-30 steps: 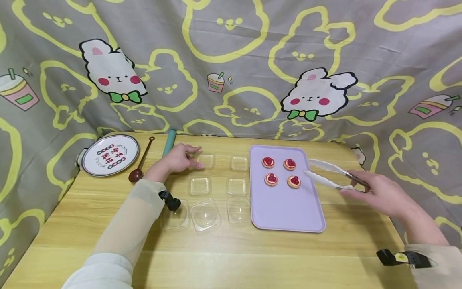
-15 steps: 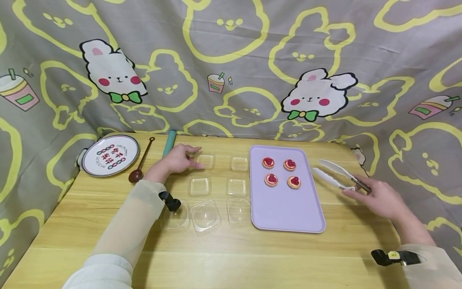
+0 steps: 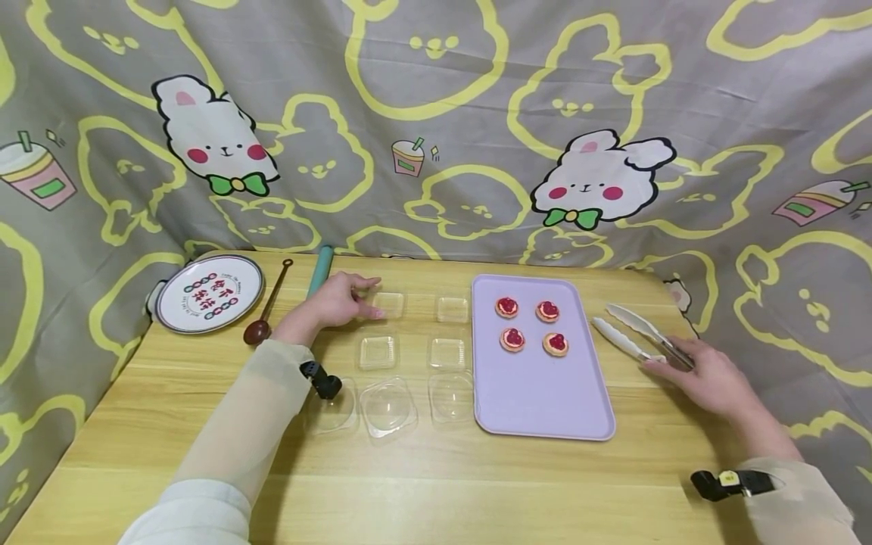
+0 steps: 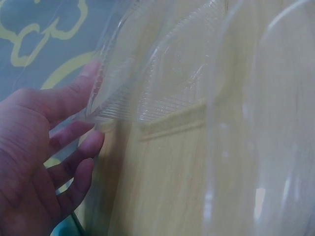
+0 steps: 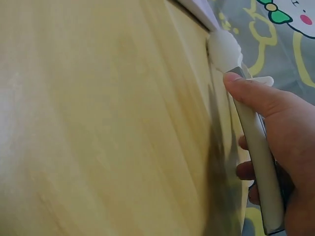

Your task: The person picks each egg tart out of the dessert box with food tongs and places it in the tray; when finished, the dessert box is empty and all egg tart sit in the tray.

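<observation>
At the back of the table, my left hand (image 3: 341,300) holds the left edge of a clear plastic container (image 3: 389,304); in the left wrist view its fingers (image 4: 78,187) are bent around the container's corner. My right hand (image 3: 705,378) grips metal tongs (image 3: 640,333) with white ends, their arms spread apart and nothing between them. The tongs are low over the table, just right of a lilac tray (image 3: 538,409). Small tarts with red topping lie on the tray: two behind (image 3: 506,306), two in front (image 3: 555,344).
More clear containers (image 3: 447,353) stand left of the tray, with clear domed lids (image 3: 387,407) in front of them. At the left are a printed white plate (image 3: 208,294), a brown ladle (image 3: 257,331) and a teal roll (image 3: 321,269). A patterned cloth (image 3: 463,136) hangs behind the table.
The right hand has drawn the tongs away from the tray's right edge, rightward and then slightly down toward the table. The left hand, container and tarts have stayed in place.
</observation>
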`<action>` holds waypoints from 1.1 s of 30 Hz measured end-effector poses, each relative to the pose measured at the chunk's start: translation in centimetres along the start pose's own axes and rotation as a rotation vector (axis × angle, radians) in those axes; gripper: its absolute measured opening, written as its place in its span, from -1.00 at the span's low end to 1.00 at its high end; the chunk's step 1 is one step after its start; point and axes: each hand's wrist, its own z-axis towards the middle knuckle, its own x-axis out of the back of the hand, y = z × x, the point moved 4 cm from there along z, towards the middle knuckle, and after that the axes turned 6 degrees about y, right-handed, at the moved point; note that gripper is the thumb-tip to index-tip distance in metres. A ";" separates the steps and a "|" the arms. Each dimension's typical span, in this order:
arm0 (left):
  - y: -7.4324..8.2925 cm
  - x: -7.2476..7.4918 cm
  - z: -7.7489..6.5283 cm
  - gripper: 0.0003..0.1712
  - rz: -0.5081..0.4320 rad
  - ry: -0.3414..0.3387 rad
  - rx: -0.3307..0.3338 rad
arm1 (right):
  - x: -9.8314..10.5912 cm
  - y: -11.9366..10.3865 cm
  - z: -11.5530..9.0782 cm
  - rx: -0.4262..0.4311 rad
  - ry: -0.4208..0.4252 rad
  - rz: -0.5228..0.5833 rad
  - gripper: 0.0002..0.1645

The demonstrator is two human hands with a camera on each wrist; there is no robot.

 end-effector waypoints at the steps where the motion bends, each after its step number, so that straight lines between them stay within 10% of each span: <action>1: 0.0 0.0 0.0 -0.07 0.007 0.001 -0.002 | -0.1 0.0 -0.1 0.005 0.005 -0.002 -0.31; 12: 0.0 0.3 -0.2 -0.04 0.010 -0.004 -0.028 | -0.6 0.0 -0.6 0.020 0.010 -0.117 -0.16; 33: 0.6 0.6 -0.5 0.05 0.060 -0.025 -0.087 | -0.2 -0.5 -0.6 -0.073 -0.058 -0.002 0.28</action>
